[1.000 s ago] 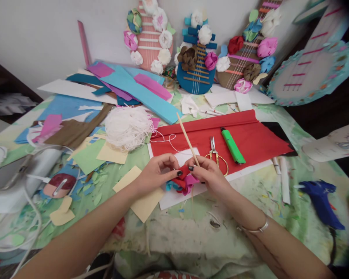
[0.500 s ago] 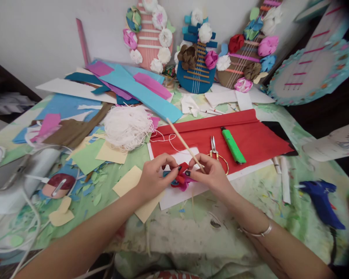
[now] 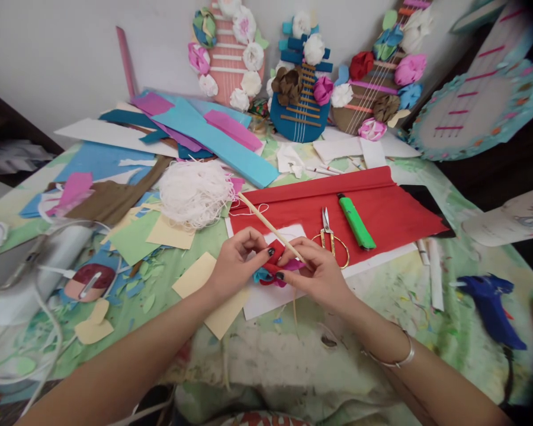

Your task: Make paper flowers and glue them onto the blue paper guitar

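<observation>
head view: one red, pink and blue bundle point(image 3: 272, 268), pinched between the nearly closed fingertips of left hand point(image 3: 235, 263) and right hand point(image 3: 317, 272), the latter also clasping a stick point(image 3: 266, 220); seemingly light, soft, crushable, best held gently at its edges.

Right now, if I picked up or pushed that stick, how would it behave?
Probably stiff: the stick runs straight though the right hand holds it near one end. Likely light, being so thin. Laid down, it might roll, as it looks slender and roundish, though its cross-section is hard to make out.
</observation>
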`<state>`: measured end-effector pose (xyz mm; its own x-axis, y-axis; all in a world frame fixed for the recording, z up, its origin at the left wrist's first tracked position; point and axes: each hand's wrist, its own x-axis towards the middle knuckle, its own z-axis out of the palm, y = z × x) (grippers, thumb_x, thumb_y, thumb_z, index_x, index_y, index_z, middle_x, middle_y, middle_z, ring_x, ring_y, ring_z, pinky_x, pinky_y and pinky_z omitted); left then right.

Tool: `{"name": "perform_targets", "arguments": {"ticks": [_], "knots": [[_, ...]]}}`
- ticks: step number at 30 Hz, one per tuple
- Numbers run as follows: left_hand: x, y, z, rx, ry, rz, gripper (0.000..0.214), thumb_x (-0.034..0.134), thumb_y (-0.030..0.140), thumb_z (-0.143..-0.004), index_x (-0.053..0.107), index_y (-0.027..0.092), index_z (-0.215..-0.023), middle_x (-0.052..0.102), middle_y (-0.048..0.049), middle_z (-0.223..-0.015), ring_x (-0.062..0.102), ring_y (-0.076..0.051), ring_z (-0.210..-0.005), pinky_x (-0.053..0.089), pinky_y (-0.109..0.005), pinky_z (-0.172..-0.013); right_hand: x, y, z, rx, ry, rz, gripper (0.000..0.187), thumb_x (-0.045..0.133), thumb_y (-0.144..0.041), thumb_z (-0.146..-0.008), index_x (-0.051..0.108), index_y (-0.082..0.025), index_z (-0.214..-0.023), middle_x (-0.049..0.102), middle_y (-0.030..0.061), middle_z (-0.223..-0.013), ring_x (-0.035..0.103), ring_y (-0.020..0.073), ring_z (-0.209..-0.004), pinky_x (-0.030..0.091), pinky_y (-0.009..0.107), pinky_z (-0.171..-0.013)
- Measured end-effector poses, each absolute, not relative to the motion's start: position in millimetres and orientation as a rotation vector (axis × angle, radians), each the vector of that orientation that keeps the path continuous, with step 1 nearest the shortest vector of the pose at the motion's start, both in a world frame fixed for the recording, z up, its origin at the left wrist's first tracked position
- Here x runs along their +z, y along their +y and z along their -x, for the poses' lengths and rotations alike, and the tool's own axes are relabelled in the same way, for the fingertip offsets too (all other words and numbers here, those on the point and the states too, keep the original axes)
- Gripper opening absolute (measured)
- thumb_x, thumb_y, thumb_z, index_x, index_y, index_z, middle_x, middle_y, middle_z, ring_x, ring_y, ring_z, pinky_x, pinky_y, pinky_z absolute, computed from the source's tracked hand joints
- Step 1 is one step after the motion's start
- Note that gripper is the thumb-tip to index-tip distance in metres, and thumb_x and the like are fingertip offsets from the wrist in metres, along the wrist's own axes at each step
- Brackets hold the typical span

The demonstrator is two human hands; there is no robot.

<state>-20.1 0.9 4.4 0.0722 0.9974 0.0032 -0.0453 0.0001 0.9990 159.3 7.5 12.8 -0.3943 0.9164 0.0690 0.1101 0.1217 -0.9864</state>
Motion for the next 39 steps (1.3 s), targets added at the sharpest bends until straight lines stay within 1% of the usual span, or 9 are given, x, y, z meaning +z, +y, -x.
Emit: {"name": "perform_targets", "arguments": {"ticks": [6,12,15,17,23,30,34,36,39], "knots": [[-3,4,24,1.141,1.081,-1.058,0.024,0.073,0.029,-0.072,0.053,0.016,-0.075,0.061,0.0015,-0.065,0.056,-0.009,-0.056,0.044,-0.02,-0.053,9,10,-160,1.293,-1.726,1.031,0.009,0.069,-0.013,-0.07,0.071,-0.021,-0.075,0.058,0.0025,-0.085,0.057,0.013,-0.072,0.046,0.027,-0.063],[-4,5,24,1.187,1.065,-0.986,0.026,0.075,0.03,-0.07,0.053,0.016,-0.075,0.062,0.0023,-0.063,0.057,-0.009,-0.053,0.044,-0.02,-0.051,10,11,-161,1.244,-1.792,1.028,0.005,0.068,-0.018,-0.073,0.071,-0.02,-0.077,0.059,0.0029,-0.083,0.054,0.011,-0.066,0.039,0.023,-0.054],[-1,6,24,1.181,1.092,-0.975,0.024,0.074,0.027,-0.07,0.053,0.016,-0.075,0.063,0.0024,-0.063,0.058,-0.01,-0.055,0.045,-0.02,-0.053,12,16,-170,1.048,-1.874,1.013,0.015,0.062,-0.03,-0.083,0.074,-0.021,-0.087,0.056,0.0039,-0.084,0.054,0.0125,-0.071,0.039,0.025,-0.058],[1,5,25,1.191,1.127,-0.992,0.023,0.074,0.023,-0.07,0.053,0.016,-0.075,0.062,0.0031,-0.062,0.059,-0.009,-0.056,0.043,-0.019,-0.053,13,22,-178,0.885,-1.956,1.041,0.022,0.056,-0.034,-0.088,0.075,-0.022,-0.09,0.054,0.0033,-0.077,0.052,0.0129,-0.07,0.039,0.026,-0.06],[6,4,27,1.161,1.134,-1.002,0.022,0.073,0.017,-0.069,0.06,0.017,-0.088,0.071,-0.0017,-0.076,0.065,-0.013,-0.068,0.047,-0.021,-0.059,13,36,-194,0.666,-2.114,1.113,0.024,0.057,-0.034,-0.088,0.076,-0.02,-0.084,0.052,0.0015,-0.065,0.047,0.0109,-0.057,0.033,0.026,-0.053],[3,5,30,1.131,1.082,-0.913,0.027,0.079,0.025,-0.066,0.073,0.016,-0.091,0.075,-0.0072,-0.086,0.067,-0.015,-0.069,0.052,-0.023,-0.061,12,40,-197,0.482,-2.169,1.083,0.023,0.055,-0.031,-0.089,0.074,-0.019,-0.085,0.053,0.0028,-0.07,0.048,0.0115,-0.059,0.036,0.026,-0.055],[1,5,28,1.088,1.089,-0.868,0.027,0.082,0.028,-0.063,0.075,0.016,-0.087,0.075,-0.0096,-0.091,0.07,-0.018,-0.073,0.055,-0.026,-0.066,7,42,-197,0.234,-2.283,1.046,0.022,0.052,-0.028,-0.091,0.07,-0.019,-0.083,0.06,0.0057,-0.078,0.054,0.0154,-0.07,0.039,0.031,-0.068],[1,5,27,1.076,1.103,-0.877,0.028,0.082,0.028,-0.063,0.076,0.017,-0.088,0.075,-0.0091,-0.09,0.07,-0.018,-0.075,0.055,-0.024,-0.067,5,40,-194,0.149,-2.326,1.027,0.022,0.047,-0.022,-0.093,0.068,-0.018,-0.089,0.063,0.0071,-0.082,0.057,0.017,-0.076,0.04,0.034,-0.075],[2,5,27,1.051,1.109,-0.893,0.027,0.082,0.028,-0.064,0.076,0.017,-0.088,0.076,-0.0086,-0.09,0.07,-0.017,-0.076,0.055,-0.022,-0.067,2,35,-187,0.179,-2.331,0.99,0.028,0.039,-0.014,-0.094,0.064,-0.018,-0.106,0.065,0.0083,-0.089,0.057,0.0171,-0.08,0.042,0.031,-0.074]]}}
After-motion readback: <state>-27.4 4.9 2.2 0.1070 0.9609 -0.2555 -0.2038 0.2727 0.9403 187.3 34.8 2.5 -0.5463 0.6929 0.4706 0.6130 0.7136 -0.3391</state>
